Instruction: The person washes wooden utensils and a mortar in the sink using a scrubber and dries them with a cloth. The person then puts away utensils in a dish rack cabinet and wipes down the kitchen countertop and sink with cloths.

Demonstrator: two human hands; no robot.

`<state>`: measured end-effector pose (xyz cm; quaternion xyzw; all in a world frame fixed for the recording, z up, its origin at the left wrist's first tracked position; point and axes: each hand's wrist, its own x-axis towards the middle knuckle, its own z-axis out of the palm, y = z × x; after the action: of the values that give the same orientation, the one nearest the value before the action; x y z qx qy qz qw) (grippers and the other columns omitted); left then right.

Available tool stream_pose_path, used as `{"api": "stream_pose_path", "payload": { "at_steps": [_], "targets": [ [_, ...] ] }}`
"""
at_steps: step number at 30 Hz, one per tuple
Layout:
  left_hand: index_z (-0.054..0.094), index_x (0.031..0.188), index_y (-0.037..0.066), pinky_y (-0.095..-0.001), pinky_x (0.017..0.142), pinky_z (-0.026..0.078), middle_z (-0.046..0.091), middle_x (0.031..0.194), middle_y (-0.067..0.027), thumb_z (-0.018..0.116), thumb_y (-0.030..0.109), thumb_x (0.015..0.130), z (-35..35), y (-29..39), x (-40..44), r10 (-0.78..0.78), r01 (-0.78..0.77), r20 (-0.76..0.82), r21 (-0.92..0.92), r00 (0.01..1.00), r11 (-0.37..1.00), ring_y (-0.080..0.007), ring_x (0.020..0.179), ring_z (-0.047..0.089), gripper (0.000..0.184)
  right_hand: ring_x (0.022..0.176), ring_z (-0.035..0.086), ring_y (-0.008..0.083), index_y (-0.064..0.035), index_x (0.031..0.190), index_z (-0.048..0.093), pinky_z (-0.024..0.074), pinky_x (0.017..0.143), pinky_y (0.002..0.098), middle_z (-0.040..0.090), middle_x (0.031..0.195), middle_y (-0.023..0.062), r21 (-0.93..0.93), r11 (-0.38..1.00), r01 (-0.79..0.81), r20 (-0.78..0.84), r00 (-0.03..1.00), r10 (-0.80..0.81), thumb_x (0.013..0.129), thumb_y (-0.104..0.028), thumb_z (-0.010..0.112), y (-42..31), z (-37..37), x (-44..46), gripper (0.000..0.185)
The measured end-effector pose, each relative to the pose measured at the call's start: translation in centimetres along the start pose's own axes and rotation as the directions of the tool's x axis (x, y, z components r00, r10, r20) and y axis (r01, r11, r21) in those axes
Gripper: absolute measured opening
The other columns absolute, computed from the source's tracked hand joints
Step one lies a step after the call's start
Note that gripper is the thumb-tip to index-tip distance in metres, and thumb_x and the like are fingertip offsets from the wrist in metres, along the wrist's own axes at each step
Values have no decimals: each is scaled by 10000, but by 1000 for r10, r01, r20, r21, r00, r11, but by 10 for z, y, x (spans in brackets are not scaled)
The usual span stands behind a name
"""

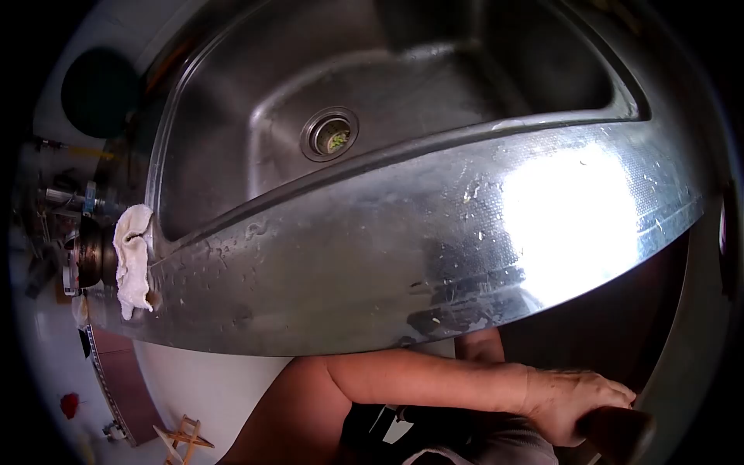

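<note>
My left arm reaches rightward below the front edge of the steel sink counter (310,287). At its end my left hand (570,403) is closed, its fingers bent around the side of a dark brown, rounded object (618,434) whose kind I cannot make out. Behind the forearm a short stretch of bare skin (480,346) shows under the counter edge; whether it is my other arm or a leg is unclear. No right hand can be made out.
The sink basin (232,132) has a drain (331,136) with green scraps in it. A crumpled white cloth (133,260) lies at the counter's left end, beside a dark pot-like item (93,252). Water drops and bright glare cover the counter. A small wooden stand (186,440) is lower left.
</note>
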<state>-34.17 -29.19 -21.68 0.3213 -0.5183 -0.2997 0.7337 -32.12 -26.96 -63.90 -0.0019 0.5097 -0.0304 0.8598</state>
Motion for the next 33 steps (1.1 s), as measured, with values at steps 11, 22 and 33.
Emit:
{"api": "stream_pose_path", "payload": {
  "at_steps": [11,22,33],
  "targets": [
    [492,1205,3,-362,962,404,512,1218,-187,645,33,635,2,-11,-18,40,-33,-127,56,991,998,-300,1135,493,591,372,366,130,-95,884,515,426,473,294,552,681,16,-57,998,10,-54,998,-13,894,-176,433,16,-31,-1,116],
    [485,1201,-11,-373,938,415,527,1187,-190,661,49,608,-8,-5,-24,43,-48,-158,-30,986,998,-302,1094,517,622,396,401,144,-88,889,516,435,479,300,564,699,32,-126,992,-3,-62,998,-5,887,-162,442,32,-44,-4,105],
    [478,1188,-16,-360,946,396,508,1186,-176,608,49,628,1,12,-22,-188,175,-160,-91,969,980,-296,1096,503,578,420,436,157,-82,894,517,445,485,306,576,718,48,-168,985,-32,-118,993,12,881,-148,450,50,-74,-44,95]
  ]
}}
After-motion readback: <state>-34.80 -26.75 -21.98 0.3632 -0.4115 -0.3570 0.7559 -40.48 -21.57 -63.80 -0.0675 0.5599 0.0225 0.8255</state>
